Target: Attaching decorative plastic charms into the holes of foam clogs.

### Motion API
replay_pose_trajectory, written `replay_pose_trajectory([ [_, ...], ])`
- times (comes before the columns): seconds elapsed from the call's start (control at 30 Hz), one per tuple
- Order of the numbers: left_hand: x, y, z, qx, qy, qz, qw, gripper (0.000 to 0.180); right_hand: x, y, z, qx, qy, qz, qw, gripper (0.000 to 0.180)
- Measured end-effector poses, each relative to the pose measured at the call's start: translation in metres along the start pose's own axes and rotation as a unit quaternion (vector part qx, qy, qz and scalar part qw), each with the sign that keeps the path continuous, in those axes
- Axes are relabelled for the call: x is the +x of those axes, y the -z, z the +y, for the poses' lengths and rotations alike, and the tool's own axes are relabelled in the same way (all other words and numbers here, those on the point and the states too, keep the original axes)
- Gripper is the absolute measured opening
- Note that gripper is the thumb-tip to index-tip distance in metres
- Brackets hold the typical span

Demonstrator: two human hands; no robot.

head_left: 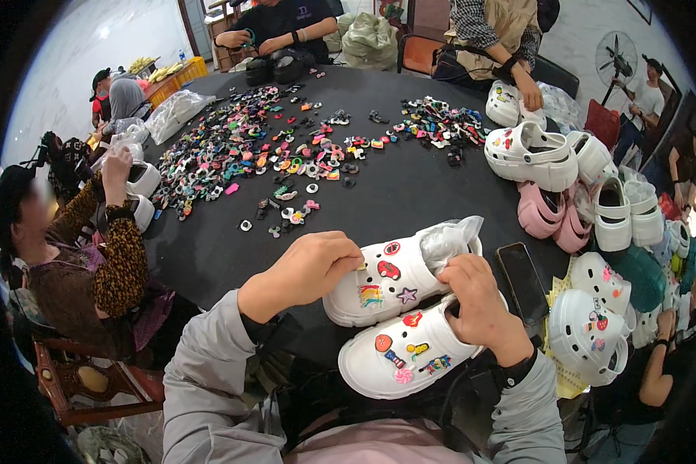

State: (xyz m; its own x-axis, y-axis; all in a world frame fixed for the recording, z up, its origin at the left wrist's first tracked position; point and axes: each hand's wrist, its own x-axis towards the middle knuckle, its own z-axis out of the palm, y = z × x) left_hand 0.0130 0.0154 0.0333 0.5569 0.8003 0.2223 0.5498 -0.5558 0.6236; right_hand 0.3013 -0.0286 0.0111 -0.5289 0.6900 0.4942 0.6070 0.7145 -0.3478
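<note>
Two white clogs lie side by side at the table's near edge, toes to the left. The farther clog [398, 292] carries several charms, among them a purple star and a rainbow piece, and has clear plastic stuffed in its opening. Charms also dot the nearer clog [421, 340], including a pink swirl lollipop. My left hand [305, 271] is closed in a pinch at the farther clog's toe, on a small yellowish charm mostly hidden by the fingertips. With my right hand [483, 309] I grip the clogs by their openings, fingers over the farther one and thumb in the nearer.
Loose charms [240, 147] cover the dark table's left and middle; a smaller heap [441, 124] lies farther right. A phone [522, 282] rests right of my hand. White clogs [588, 332] and pink clogs [540, 209] crowd the right edge. Co-workers [278, 31] sit around the table.
</note>
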Motion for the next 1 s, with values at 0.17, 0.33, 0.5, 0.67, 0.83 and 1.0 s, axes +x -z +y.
replay_pose_trajectory([
  [0.17,-0.008,0.003,0.004,0.036,-0.04,-0.011,0.999,0.014,0.0,0.0,0.001,-0.001,0.005,0.001,1.0,0.048],
  [0.33,-0.009,-0.002,0.0,0.021,-0.075,0.02,0.997,0.013,0.0,0.001,0.001,-0.002,0.002,-0.008,1.0,0.048],
  [0.5,-0.008,-0.005,-0.004,0.084,-0.148,0.023,0.985,0.006,0.0,0.001,0.001,-0.002,0.004,-0.003,1.0,0.048],
  [0.67,-0.009,-0.01,-0.009,0.022,-0.118,0.073,0.99,0.008,-0.001,0.001,0.001,0.002,-0.005,-0.012,1.0,0.047],
  [0.83,-0.004,-0.01,-0.011,-0.033,-0.037,0.061,0.997,0.008,-0.001,0.0,0.001,0.002,-0.004,-0.003,1.0,0.047],
  [1.0,0.009,-0.004,-0.007,0.04,-0.077,-0.008,0.996,0.008,0.0,0.001,0.0,0.005,-0.006,-0.008,1.0,0.047],
])
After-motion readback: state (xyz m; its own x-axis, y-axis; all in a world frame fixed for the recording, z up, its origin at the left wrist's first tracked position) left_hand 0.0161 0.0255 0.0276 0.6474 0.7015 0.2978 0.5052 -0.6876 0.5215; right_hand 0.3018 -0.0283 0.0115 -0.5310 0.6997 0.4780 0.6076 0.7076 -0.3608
